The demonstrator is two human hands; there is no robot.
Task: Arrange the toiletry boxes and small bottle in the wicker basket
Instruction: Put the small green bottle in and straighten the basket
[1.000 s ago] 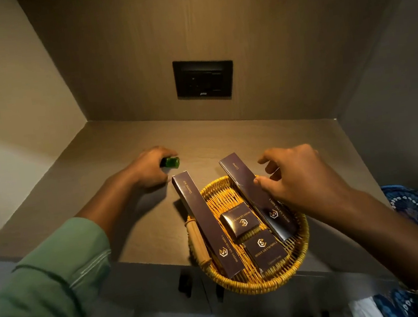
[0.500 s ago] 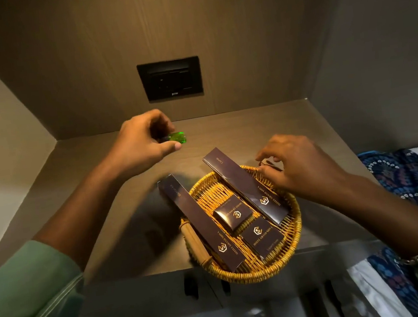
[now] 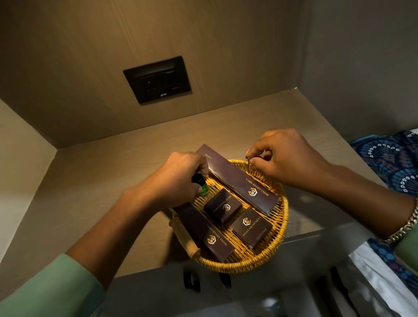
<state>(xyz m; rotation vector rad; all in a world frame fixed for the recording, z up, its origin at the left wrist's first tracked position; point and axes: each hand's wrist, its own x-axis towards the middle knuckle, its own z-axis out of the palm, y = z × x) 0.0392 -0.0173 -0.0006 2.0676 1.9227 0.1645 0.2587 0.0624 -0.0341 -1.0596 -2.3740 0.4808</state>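
We find the round wicker basket (image 3: 282,231) at the near edge of the matt worktop (image 3: 102,197). It holds flat dark cardboard boxes (image 3: 250,225) with gilt print, two long and two short.

Step in hand, in our judgement: placing the small green bottle (image 3: 203,189) in the basket.
- **Left grip** (image 3: 176,180): closed round the bottle, black cap uppermost, its base at the weave between the long boxes. We cannot confirm contact.
- **Right grip** (image 3: 284,159): pinches the far rim.

The next move calls for settling the slick, narrow bottle in the gap and releasing it without toppling it.

Beyond, a black socket plate (image 3: 158,83).

Left hand (image 3: 176,180) hides most of the green bottle (image 3: 203,190).
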